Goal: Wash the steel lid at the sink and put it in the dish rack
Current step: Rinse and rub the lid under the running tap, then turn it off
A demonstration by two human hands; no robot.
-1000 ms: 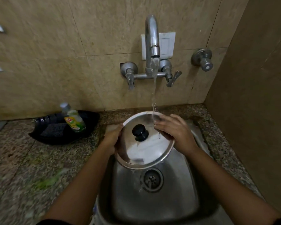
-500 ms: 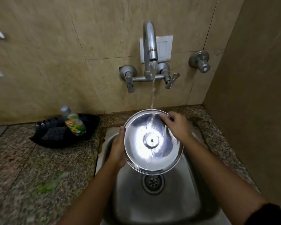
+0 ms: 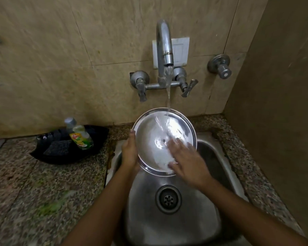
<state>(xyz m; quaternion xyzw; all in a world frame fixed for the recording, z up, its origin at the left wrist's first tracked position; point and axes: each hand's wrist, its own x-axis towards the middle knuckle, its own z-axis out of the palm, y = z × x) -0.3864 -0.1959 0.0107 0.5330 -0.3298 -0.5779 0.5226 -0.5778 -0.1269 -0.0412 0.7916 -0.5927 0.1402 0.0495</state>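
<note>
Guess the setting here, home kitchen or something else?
Probably a home kitchen washing corner: a steel sink set in a granite counter, a wall tap running onto the steel lid, and a dish soap bottle nearby.

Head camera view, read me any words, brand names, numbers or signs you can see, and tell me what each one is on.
Dish soap bottle: a yellow and green label with a red logo, too blurred to read.
Steel lid, tap, wall plate behind the tap, round wall valve: no text visible.
Nothing else in the view carries readable writing.
</note>
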